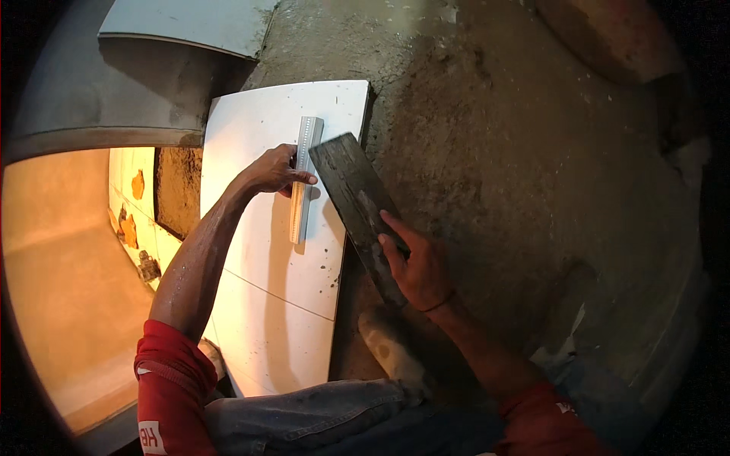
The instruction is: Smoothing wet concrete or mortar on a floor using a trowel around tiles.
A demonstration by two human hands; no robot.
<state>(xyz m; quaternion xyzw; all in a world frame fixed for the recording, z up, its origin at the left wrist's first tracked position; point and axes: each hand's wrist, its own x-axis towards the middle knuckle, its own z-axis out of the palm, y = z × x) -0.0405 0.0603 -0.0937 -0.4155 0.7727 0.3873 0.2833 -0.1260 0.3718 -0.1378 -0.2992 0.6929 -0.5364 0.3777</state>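
Our left hand (277, 171) pinches a metal bar (306, 156) between thumb and fingers, over the far half of a white slab (262, 251). Our right hand (418, 266) holds a dark wooden board (357, 194) just right of it; thumb and one finger press its face, the other fingers being hidden. The board's far corner sits close to the bar, so a careless swing could knock it or chip the slab. Dark specks (325, 267) near the slab's right edge could scratch it if dragged. Rough cement (433, 144) spreads right; a lit recess (61, 220) opens left; another slab (190, 23) lies far left. Our jeans-clad leg (304, 418) blocks the near end.
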